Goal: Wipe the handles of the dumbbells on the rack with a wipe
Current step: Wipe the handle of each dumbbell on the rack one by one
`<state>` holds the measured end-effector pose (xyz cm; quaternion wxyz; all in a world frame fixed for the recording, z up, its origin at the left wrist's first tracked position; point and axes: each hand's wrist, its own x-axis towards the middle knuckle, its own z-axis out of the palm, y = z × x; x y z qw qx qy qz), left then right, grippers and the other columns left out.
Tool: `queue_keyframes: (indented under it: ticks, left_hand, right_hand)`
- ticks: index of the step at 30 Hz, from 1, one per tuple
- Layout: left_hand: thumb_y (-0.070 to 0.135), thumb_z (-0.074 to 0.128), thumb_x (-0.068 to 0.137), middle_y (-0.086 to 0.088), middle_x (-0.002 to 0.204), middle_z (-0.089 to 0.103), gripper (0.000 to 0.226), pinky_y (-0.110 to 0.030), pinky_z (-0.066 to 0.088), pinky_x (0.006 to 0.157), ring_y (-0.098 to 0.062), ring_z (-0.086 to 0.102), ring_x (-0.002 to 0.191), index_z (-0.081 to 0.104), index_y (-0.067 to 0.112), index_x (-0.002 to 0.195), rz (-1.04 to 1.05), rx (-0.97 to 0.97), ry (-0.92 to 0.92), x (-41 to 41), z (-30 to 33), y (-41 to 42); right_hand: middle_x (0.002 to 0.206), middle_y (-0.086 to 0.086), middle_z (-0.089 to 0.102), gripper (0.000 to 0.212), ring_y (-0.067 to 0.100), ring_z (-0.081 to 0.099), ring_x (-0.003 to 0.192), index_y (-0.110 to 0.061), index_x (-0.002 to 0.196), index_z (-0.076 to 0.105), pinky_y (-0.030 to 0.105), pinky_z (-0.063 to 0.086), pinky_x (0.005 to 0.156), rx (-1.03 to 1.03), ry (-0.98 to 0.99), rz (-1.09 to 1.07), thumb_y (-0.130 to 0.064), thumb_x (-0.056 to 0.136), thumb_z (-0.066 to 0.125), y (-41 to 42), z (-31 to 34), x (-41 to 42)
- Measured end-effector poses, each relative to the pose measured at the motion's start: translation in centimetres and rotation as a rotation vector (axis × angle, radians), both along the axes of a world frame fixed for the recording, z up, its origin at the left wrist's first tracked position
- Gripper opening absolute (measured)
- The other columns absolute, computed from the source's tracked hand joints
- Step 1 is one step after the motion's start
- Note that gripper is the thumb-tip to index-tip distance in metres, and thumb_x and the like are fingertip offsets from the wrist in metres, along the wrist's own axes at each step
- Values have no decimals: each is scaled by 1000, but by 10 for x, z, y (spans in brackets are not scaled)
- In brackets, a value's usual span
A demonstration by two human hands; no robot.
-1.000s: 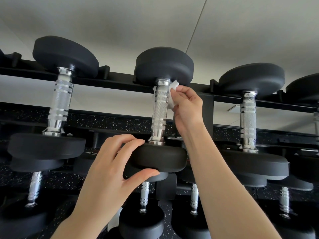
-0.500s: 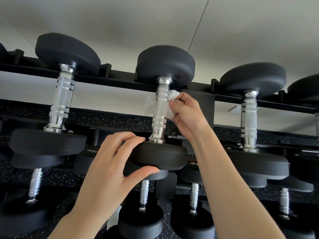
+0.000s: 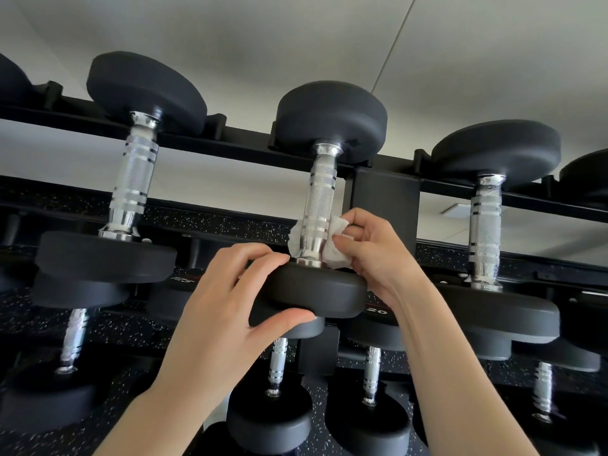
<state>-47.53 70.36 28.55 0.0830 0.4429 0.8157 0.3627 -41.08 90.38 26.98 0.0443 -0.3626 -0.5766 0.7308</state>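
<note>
The middle dumbbell on the top tier has a knurled chrome handle between two black round heads. My right hand pinches a white wipe wrapped round the lowest part of that handle, just above the near head. My left hand grips the rim of that near head, fingers over the top and thumb underneath. The far head rests on the rack's black rear rail. The wipe's back part is hidden behind the handle.
A dumbbell with chrome handle sits to the left and another to the right on the same tier. A black rack upright stands just behind my right hand. Several more dumbbells fill the lower tier over speckled black flooring.
My right hand has slid the wipe down the middle handle from its upper end to its lower end. My left hand has kept its grip on the near head.
</note>
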Motion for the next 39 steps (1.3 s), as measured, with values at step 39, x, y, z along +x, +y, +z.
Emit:
queue_keyframes:
  ticks: [39]
  left_hand:
    - [60,61,76,3,110,56,60,-34,44,86,-14,51,100,64,12,113,44,153,-106,-6,-17,-1]
  right_hand:
    - [88,-2,59,16,25,58,92,-39,96,67,30,41,68,1286,-506,684,-47,84,61,-31,58,-38]
